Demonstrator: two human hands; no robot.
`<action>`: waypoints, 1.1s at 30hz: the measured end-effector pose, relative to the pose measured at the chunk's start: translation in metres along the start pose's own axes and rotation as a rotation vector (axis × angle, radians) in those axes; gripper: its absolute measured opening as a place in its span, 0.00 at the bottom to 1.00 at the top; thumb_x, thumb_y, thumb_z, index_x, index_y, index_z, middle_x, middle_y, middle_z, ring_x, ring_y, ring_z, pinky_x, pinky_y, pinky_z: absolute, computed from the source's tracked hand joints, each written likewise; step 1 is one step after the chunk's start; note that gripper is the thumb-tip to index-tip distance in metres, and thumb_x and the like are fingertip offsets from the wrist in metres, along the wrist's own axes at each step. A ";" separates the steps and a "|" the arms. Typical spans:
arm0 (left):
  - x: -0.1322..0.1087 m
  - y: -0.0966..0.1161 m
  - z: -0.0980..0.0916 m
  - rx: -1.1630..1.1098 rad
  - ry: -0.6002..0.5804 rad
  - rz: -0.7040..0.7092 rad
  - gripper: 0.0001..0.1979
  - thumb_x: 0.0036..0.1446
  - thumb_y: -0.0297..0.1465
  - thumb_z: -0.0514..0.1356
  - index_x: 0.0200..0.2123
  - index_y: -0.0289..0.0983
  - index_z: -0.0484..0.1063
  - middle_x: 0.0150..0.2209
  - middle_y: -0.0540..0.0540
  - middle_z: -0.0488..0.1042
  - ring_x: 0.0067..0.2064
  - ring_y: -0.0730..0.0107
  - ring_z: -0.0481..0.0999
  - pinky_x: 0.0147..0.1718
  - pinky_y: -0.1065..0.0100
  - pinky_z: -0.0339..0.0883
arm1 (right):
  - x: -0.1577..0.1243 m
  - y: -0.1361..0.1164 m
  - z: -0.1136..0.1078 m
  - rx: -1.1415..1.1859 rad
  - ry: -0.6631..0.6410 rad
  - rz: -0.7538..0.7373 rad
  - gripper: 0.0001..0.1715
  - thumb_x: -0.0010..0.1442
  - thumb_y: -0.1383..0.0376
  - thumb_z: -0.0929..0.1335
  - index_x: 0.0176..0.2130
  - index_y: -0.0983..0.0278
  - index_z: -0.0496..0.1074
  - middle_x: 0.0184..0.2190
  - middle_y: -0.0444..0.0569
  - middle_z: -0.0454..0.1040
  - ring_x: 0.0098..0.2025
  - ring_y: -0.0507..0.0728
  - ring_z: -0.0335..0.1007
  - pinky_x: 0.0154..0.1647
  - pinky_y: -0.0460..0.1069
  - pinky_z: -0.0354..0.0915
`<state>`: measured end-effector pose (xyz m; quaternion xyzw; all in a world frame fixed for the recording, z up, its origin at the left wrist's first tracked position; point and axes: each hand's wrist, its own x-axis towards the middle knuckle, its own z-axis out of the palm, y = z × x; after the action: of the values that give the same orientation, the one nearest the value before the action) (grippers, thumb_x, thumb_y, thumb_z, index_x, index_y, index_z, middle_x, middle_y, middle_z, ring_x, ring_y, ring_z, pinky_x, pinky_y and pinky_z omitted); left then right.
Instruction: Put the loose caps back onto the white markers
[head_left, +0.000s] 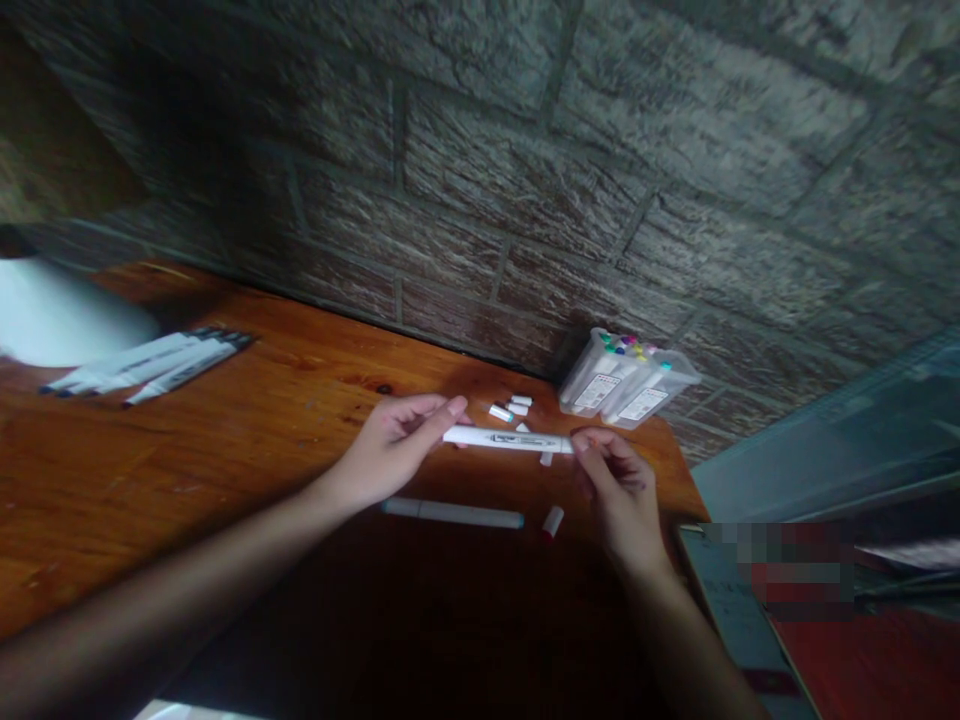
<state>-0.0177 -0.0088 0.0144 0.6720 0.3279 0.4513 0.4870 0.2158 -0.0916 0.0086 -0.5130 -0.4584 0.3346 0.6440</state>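
A white marker (510, 439) with dark print on its barrel is held level above the table, one end in each hand. My left hand (405, 440) pinches its left end between thumb and fingers. The fingers of my right hand (619, 490) close around its right end and hide the tip there. Just below lies another white marker (454, 513) with teal ends. A loose cap (553, 523) with a red end rests near my right hand. Several small white caps (501, 413) lie behind the held marker, some partly covered by it.
A clear plastic case (634, 385) of markers with coloured ends stands at the back right by the brick wall (480, 200). Several white markers (150, 365) lie in a pile at the left, beside a white rounded object (60, 315). The wooden table (300, 370) ends at the right.
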 end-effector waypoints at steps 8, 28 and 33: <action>0.001 -0.008 -0.001 0.048 -0.057 0.078 0.22 0.67 0.40 0.55 0.25 0.34 0.75 0.32 0.46 0.79 0.34 0.73 0.75 0.34 0.74 0.64 | 0.024 -0.012 -0.026 0.185 0.470 -0.164 0.15 0.51 0.58 0.77 0.34 0.64 0.75 0.26 0.39 0.71 0.19 0.44 0.51 0.18 0.43 0.47; 0.002 -0.010 0.000 0.123 -0.066 0.130 0.22 0.66 0.39 0.56 0.22 0.35 0.73 0.32 0.48 0.79 0.37 0.71 0.78 0.39 0.71 0.64 | 0.033 -0.005 -0.039 0.070 0.572 -0.180 0.20 0.50 0.53 0.77 0.33 0.65 0.73 0.21 0.36 0.66 0.18 0.44 0.49 0.18 0.44 0.45; 0.003 -0.011 0.003 0.026 -0.073 0.072 0.14 0.65 0.40 0.58 0.36 0.35 0.75 0.28 0.49 0.75 0.33 0.71 0.74 0.34 0.71 0.63 | 0.029 -0.006 -0.031 0.190 0.438 -0.091 0.19 0.49 0.56 0.78 0.33 0.64 0.72 0.23 0.37 0.68 0.19 0.44 0.50 0.19 0.43 0.48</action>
<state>-0.0136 -0.0035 0.0043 0.7056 0.2914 0.4392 0.4736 0.2543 -0.0780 0.0201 -0.4894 -0.2970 0.2275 0.7878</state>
